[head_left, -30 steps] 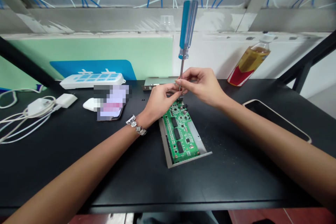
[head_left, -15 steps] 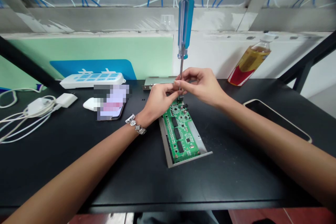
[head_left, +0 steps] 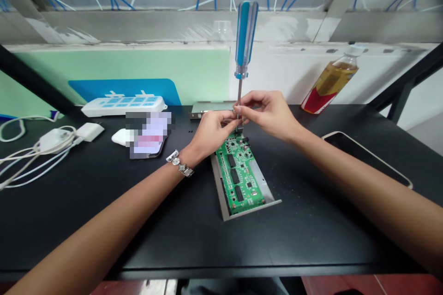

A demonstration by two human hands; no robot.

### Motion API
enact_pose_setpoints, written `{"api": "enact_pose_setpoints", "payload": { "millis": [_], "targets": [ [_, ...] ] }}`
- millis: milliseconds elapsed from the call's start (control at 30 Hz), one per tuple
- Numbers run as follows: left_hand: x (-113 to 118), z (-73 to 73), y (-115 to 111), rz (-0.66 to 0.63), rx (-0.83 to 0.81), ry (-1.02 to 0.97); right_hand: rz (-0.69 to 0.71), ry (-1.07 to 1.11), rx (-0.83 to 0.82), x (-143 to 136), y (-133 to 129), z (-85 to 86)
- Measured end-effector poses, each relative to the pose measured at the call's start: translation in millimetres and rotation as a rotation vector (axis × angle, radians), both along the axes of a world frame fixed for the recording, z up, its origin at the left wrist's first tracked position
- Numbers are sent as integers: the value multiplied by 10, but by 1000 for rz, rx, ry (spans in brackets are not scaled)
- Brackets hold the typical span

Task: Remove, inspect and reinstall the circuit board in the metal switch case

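A screwdriver [head_left: 246, 34] with a blue and clear handle stands nearly upright, tip down at the far end of a green circuit board [head_left: 238, 175]. My right hand [head_left: 268, 110] pinches its metal shaft between thumb and fingers, below the handle. Lower on the shaft, the closed thumb and fingers of my left hand [head_left: 214, 130] surround it close to the tip. What lies right under the tip is hidden by my fingers. The board sits in a shallow metal casing [head_left: 259, 177], which rests on the black table.
Behind my hands lies another metal casing piece [head_left: 214, 107]. Two tiny dark screws [head_left: 190, 131] are left of my left hand. Farther left are a phone [head_left: 152, 136], a white case [head_left: 121, 137], a power strip [head_left: 124, 105] and cables [head_left: 51, 143]. Rightward are a bottle [head_left: 330, 80] and another phone [head_left: 367, 156].
The screwdriver's handle has turned about its axis: its blue and clear stripes have swapped sides. Both hands keep nearly the same place, and the whole view has shifted slightly.
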State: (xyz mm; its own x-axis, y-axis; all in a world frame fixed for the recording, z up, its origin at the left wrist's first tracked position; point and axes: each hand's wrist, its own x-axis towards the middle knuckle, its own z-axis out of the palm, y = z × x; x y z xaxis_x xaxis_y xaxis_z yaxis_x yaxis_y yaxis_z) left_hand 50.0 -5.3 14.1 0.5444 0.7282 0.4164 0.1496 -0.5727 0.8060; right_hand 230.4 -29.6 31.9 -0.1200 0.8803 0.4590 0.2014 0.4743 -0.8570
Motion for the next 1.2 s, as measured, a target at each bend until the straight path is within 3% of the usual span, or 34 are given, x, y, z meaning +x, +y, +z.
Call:
{"api": "enact_pose_setpoints", "payload": {
  "millis": [133,300,500,1000,1200],
  "targets": [
    [5,-10,4,4,-55,-82,-14,17,-10,-11,-6,5],
    [5,1,-1,-3,4,7,1,36,-12,-27,-18,22],
    [9,-15,15,1,-28,-75,-35,35,-15,-34,-24,29],
    [-5,21,16,-11,71,92,-4,30,-18,-26,-41,15],
    [19,8,-5,31,27,0,-57,38,-5,-29,-30,12]
  ]
}}
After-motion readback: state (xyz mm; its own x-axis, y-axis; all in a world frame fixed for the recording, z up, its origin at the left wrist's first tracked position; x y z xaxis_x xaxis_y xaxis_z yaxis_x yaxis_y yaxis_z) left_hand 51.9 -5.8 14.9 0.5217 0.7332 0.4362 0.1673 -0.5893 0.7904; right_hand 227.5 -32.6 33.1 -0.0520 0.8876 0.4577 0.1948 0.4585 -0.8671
